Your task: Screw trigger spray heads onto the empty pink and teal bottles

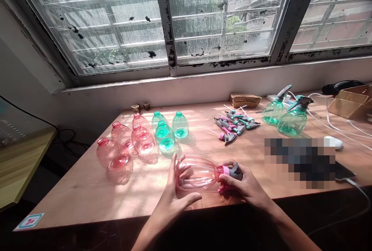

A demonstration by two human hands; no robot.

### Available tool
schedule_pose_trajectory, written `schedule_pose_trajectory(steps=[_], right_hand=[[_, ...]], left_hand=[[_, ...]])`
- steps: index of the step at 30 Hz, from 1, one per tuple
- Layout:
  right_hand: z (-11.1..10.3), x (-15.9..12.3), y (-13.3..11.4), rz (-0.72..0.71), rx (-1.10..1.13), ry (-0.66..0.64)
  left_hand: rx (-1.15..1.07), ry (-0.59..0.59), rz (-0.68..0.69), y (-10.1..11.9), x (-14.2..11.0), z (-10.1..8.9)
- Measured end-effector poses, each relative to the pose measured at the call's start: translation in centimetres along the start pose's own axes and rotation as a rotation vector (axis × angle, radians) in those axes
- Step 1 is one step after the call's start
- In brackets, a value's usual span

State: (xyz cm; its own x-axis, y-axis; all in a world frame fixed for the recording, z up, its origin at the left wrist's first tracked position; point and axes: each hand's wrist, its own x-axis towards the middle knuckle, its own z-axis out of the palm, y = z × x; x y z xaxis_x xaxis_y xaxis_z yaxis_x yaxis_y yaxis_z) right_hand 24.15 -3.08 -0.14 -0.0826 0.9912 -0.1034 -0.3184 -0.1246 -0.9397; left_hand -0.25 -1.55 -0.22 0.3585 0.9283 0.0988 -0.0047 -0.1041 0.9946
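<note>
A clear pink plastic bottle (197, 173) lies on its side near the front edge of the wooden table (87, 193). My left hand (176, 191) wraps round its base end, thumb under it. My right hand (244, 183) is closed on the pink and grey spray trigger head (232, 171) fitted at the bottle's neck.
Several empty pink bottles (122, 142) and three green bottles (167, 129) stand at the left. A pile of loose trigger heads (235, 124) lies mid-table. Two green spray bottles (286, 113) with heads stand at the right, near white cables, a cardboard box (353, 102) and a phone.
</note>
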Motion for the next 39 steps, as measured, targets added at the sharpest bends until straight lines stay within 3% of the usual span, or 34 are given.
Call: schedule_pose_trajectory(steps=[5,23,34,39], right_hand=[[-0.14,0.09,0.32,0.002,0.015,0.036],[-0.48,0.11,0.12,0.016,0.053,0.021],[-0.58,0.08,0.18,-0.001,0.046,0.002],[-0.65,0.16,0.18,-0.006,0.079,0.014]], left_hand=[[-0.027,0.009,-0.059,0.4,0.04,0.04],[0.002,-0.002,0.002,0.61,0.13,0.39],[-0.019,-0.002,-0.048,0.82,-0.04,0.4],[-0.004,-0.015,0.007,0.57,0.03,0.59]])
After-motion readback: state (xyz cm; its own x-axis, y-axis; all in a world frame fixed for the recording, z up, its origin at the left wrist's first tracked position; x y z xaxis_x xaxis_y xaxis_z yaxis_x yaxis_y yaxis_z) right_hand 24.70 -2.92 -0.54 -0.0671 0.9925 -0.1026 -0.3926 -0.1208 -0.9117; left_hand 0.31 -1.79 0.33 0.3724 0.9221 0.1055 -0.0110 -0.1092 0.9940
